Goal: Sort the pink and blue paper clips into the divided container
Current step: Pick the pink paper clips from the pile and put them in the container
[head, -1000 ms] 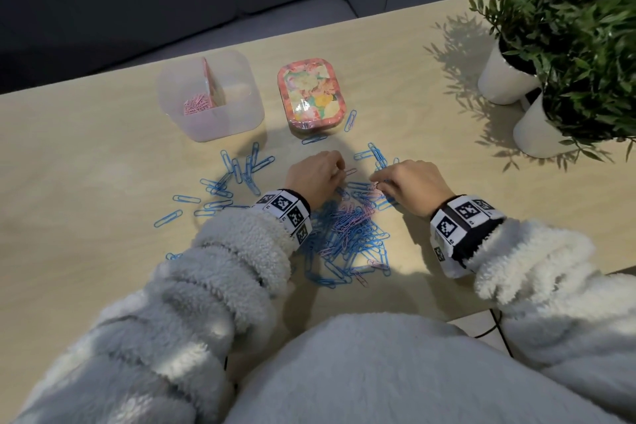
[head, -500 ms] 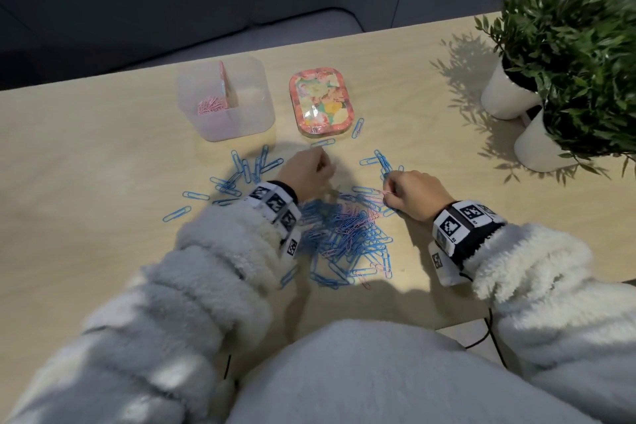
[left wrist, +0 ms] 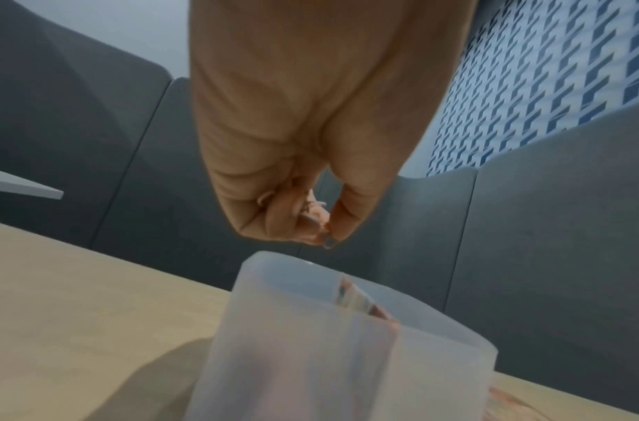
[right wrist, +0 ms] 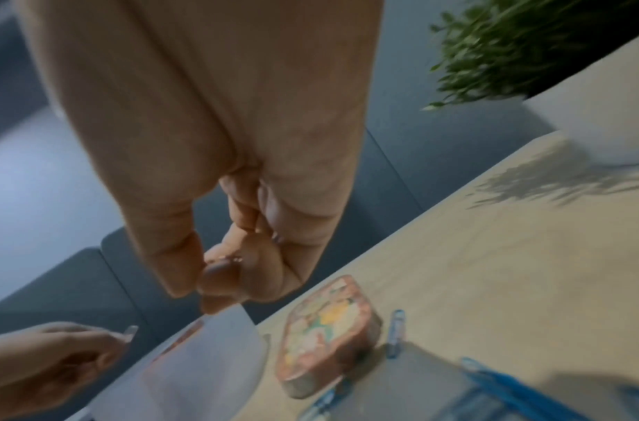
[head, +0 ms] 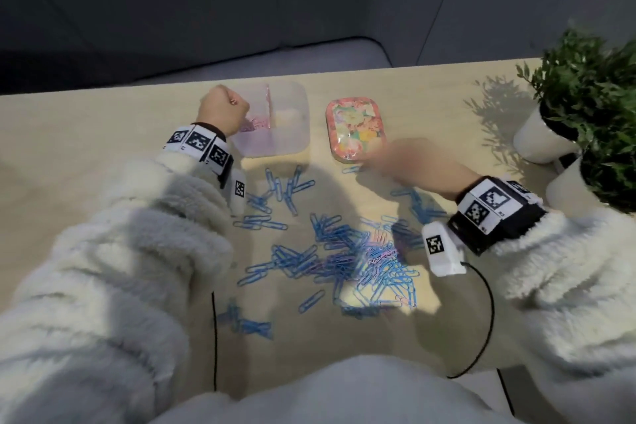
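The clear divided container stands at the back of the table, with pink clips in its left compartment. My left hand hovers over that compartment, fingers curled. In the left wrist view my left hand pinches a few paper clips just above the container. My right hand is blurred, raised in front of the floral tin. In the right wrist view my right hand pinches a small clip, colour unclear. A mixed pile of blue and pink clips lies between my arms.
A floral tin lies right of the container. Loose blue clips are scattered in front of the container. Two potted plants in white pots stand at the right edge. A black cable hangs from my right wrist.
My left hand has left the pile and gone up to the container's left compartment with clips in it. My right hand has lifted off the pile toward the tin.
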### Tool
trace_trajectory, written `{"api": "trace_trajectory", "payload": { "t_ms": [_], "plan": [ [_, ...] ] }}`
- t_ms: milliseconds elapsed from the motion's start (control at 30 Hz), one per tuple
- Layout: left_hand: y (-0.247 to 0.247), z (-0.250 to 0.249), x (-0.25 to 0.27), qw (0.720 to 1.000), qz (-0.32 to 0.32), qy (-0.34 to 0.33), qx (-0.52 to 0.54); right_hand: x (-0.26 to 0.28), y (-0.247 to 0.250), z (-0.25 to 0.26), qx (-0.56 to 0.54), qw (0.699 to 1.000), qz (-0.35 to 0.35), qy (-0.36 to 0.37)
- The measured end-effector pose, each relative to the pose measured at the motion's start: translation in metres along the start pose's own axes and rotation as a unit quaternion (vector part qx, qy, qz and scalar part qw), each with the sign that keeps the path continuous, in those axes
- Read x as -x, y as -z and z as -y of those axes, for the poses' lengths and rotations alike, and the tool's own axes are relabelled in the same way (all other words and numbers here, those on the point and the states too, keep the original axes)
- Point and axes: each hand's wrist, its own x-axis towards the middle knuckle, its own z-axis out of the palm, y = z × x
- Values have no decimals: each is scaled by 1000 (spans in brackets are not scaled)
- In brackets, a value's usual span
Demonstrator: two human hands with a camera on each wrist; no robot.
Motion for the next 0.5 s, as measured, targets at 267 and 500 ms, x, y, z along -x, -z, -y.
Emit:
{"api": "trace_trajectory", "payload": {
  "t_ms": [267, 500],
  "plan": [
    [-17, 1, -17, 998, 42, 9, 36, -65, -54, 66, 36, 998, 4, 54],
    [1, 25, 3, 971, -51, -3, 232, -127, -110, 113, -59, 998, -23, 30]
  ]
}}
